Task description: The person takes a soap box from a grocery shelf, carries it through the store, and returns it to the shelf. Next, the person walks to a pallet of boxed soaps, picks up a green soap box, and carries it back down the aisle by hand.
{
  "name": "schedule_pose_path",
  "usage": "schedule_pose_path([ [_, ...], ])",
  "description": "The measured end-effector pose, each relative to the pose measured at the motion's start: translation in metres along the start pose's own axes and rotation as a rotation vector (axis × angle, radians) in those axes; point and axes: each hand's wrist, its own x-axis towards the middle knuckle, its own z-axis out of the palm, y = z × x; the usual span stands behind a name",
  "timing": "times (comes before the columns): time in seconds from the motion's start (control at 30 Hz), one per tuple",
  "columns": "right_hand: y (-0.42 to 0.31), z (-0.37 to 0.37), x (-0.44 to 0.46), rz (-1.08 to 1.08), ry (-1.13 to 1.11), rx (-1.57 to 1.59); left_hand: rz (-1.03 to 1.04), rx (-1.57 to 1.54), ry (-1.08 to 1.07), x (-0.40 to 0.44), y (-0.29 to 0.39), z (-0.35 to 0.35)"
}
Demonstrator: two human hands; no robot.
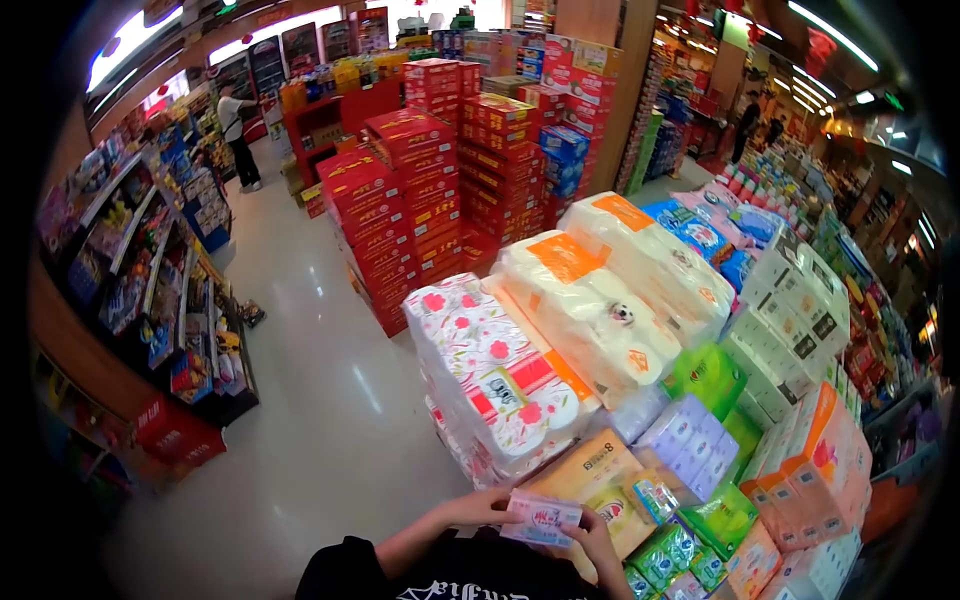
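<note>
My left hand (483,508) and my right hand (594,538) hold a small pink-and-white packet (541,518), printed with lettering, between them in front of my chest. The left fingers grip its left end, and the right fingers are closed at its right end. Just beyond the packet lies a tan multipack (588,472) marked with an 8. A small orange-and-blue pack (654,496) rests on it. To the right of my right hand are green tissue packs (665,556).
A flowered toilet roll pack (492,375) and cream-and-orange packs (585,310) are piled ahead. Stacks of red cartons (385,205) stand beyond the grey floor (310,400). Toy shelves (160,260) line the left. A person (236,135) stands far left; another person (746,125) stands far right.
</note>
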Motion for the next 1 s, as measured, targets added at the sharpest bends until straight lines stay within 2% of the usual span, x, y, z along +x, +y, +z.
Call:
schedule_pose_path([
  [0.07, -0.022, 0.020, 0.002, 0.025, -0.043, 0.033, 0.060, -0.184, 0.119, -0.036, 0.014, -0.007],
  [0.13, -0.036, 0.044, 0.011, 0.043, -0.169, 0.146, 0.039, -0.181, 0.198, -0.085, 0.024, -0.018],
  [0.17, -0.045, 0.060, 0.011, 0.036, -0.315, 0.318, 0.092, -0.255, 0.258, -0.112, 0.028, -0.020],
  [0.2, -0.063, 0.084, 0.008, 0.042, -0.358, 0.308, 0.148, -0.330, 0.323, -0.139, 0.029, -0.020],
  [0.27, -0.085, 0.136, -0.003, 0.270, -0.418, 0.473, 0.175, -0.355, 0.450, -0.197, 0.015, -0.016],
  [0.3, -0.065, 0.146, 0.009, 0.245, -0.563, 0.335, 0.206, -0.362, 0.535, -0.227, 0.008, -0.013],
  [0.33, -0.062, 0.168, 0.015, 0.257, -0.615, 0.321, 0.198, -0.371, 0.589, -0.257, -0.003, -0.008],
  [0.4, -0.056, 0.219, 0.020, 0.179, -0.925, 0.201, 0.203, -0.376, 0.699, -0.313, -0.029, 0.006],
  [0.43, -0.065, 0.246, 0.015, 0.194, -0.977, 0.137, 0.196, -0.385, 0.755, -0.342, -0.036, 0.014],
  [0.5, -0.055, 0.298, 0.004, 0.257, -1.103, 0.182, 0.277, -0.640, 0.746, -0.392, -0.051, 0.037],
  [0.53, -0.054, 0.321, -0.004, 0.315, -1.173, 0.242, 0.279, -0.657, 0.804, -0.408, -0.065, 0.051],
  [0.6, -0.051, 0.365, -0.019, 0.405, -1.311, 0.222, 0.781, -0.835, 0.875, -0.432, -0.099, 0.084],
  [0.63, -0.051, 0.387, -0.028, 0.470, -1.395, 0.228, 0.781, -0.831, 0.940, -0.445, -0.094, 0.100],
  [0.67, -0.053, 0.406, -0.033, 0.586, -1.470, 0.207, 0.695, -0.861, 1.122, -0.456, -0.079, 0.117],
  [0.73, -0.056, 0.444, -0.043, 0.814, -1.612, 0.132, 0.615, -0.885, 1.223, -0.478, -0.069, 0.138],
  [0.77, -0.053, 0.461, -0.047, 0.844, -1.637, 0.043, 0.573, -0.897, 1.272, -0.488, -0.064, 0.149],
  [0.8, -0.051, 0.477, -0.051, 0.867, -1.656, -0.049, 0.744, -0.894, 1.283, -0.485, -0.079, 0.165],
  [0.83, -0.049, 0.492, -0.054, 0.885, -1.667, -0.145, 0.631, -0.917, 1.361, -0.485, -0.092, 0.176],
  [0.93, -0.040, 0.521, -0.057, 0.920, -1.690, -0.381, 0.561, -0.990, 1.453, -0.487, -0.102, 0.195],
  [1.0, -0.040, 0.542, -0.060, 0.880, -1.702, -0.418, 0.518, -1.099, 1.604, -0.484, -0.099, 0.200],
])
